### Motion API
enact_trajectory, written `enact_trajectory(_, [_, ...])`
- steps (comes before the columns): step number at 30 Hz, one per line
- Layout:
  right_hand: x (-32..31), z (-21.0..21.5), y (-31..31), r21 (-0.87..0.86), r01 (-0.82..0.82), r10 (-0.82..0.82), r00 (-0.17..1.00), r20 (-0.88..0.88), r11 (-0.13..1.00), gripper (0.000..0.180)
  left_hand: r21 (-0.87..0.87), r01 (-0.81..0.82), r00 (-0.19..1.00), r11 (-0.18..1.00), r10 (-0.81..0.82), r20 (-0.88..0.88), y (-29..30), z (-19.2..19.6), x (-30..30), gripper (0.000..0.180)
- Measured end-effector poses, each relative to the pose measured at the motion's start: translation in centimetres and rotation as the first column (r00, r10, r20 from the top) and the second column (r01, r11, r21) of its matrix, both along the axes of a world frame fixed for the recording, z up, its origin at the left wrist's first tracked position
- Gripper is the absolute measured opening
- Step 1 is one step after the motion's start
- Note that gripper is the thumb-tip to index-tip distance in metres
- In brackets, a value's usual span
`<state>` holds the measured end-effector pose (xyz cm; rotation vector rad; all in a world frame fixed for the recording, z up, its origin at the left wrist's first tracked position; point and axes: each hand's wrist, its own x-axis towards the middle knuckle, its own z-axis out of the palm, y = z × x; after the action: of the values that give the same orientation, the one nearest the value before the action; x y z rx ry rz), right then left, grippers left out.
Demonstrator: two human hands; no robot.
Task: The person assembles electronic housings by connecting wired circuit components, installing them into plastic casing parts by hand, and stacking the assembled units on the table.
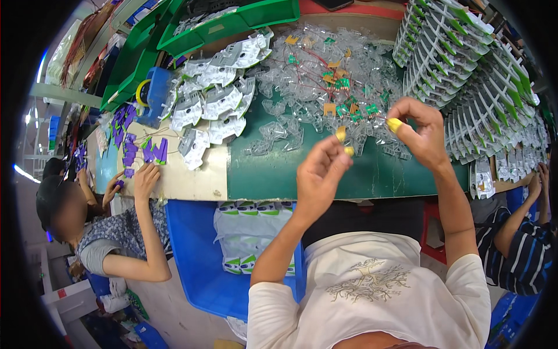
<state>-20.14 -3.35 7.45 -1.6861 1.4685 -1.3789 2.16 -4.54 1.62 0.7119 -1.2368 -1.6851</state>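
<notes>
My left hand (318, 181) is raised over the near edge of the green table mat (273, 174), yellow covers on its thumb and a fingertip. Those two fingers stand slightly apart, with nothing visible between them. To its right, my right hand (423, 132) is closed in a pinch, with a yellow cover at its fingertips. What it pinches, if anything, is too small to make out. Beyond both hands spreads a heap of clear plastic parts (285, 131). Small green circuit boards (372, 109) with thin red wires and orange-brown pieces (329, 109) lie on the heap.
Grey-and-green curved housings (465, 64) stand stacked at the right; white-grey ones (224, 102) lie left. Green bins (226, 29) line the back. A blue tub (195, 273) with wrapped parts stands left of my lap. A co-worker's hand (146, 179) reaches among purple pieces; another person sits right.
</notes>
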Motion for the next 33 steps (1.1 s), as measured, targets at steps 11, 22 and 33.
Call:
enact_trajectory(11, [-0.7,0.2,4.7,0.006,-0.135,0.135,0.988,-0.073,0.991,0.008,-0.144,-0.024,0.999,0.989,0.027,0.019,-0.3,1.8,-0.9,0.024])
enact_trajectory(22, [3.8,-0.8,3.3,0.264,-0.124,0.073,0.978,0.195,0.957,0.011,-0.103,-0.19,0.982,0.976,0.188,-0.03,0.5,2.1,-1.8,0.023])
enact_trajectory(33, [4.0,-1.6,3.1,0.145,-0.236,0.24,0.971,-0.008,0.961,0.014,0.122,0.151,0.984,0.981,-0.161,0.072,0.3,-0.1,1.5,0.02])
